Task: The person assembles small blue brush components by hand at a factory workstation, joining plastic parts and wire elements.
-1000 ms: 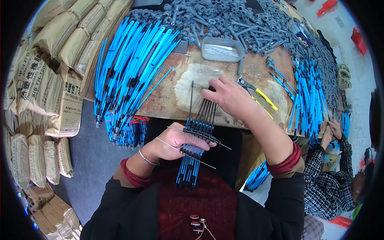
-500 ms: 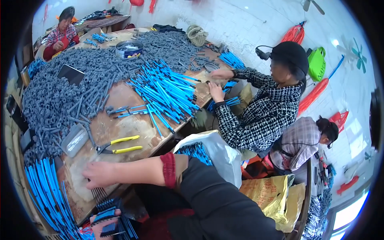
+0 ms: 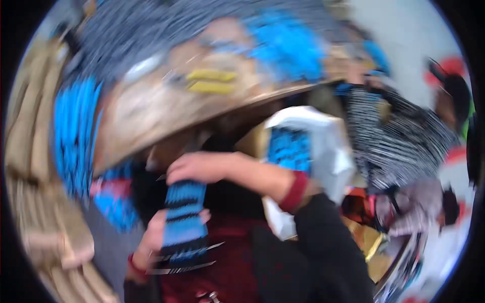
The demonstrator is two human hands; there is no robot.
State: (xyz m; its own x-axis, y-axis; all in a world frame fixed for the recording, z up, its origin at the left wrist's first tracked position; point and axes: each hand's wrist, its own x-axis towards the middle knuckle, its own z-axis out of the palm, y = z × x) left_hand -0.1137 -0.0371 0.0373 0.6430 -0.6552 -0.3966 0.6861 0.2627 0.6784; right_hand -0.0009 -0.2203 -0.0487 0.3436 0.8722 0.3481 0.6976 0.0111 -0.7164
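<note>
The view is smeared by motion. In front of my body, past the table's near edge, a bundle of thin blue tubes with black bands (image 3: 185, 218) stands nearly upright. My left hand (image 3: 153, 234) is closed around its lower part from the left, and its fingertips show at the right side. My right hand (image 3: 197, 167) lies over the upper end with bent fingers, gripping it; some of its fingers are hidden. Thin pale and dark ends stick out sideways below the bundle.
Yellow-handled pliers (image 3: 212, 82) lie on the brown table (image 3: 156, 108), near a heap of grey parts (image 3: 146, 25) and blue tubes (image 3: 285, 45). More tubes (image 3: 76, 136) hang over its left end. A white sack (image 3: 331, 146) holds blue pieces; a co-worker's patterned sleeve (image 3: 366, 126) is beyond.
My view has swung down and left. The right hand has left the table top and now meets the bundle. The left hand has brought the bundle up in front of my body.
</note>
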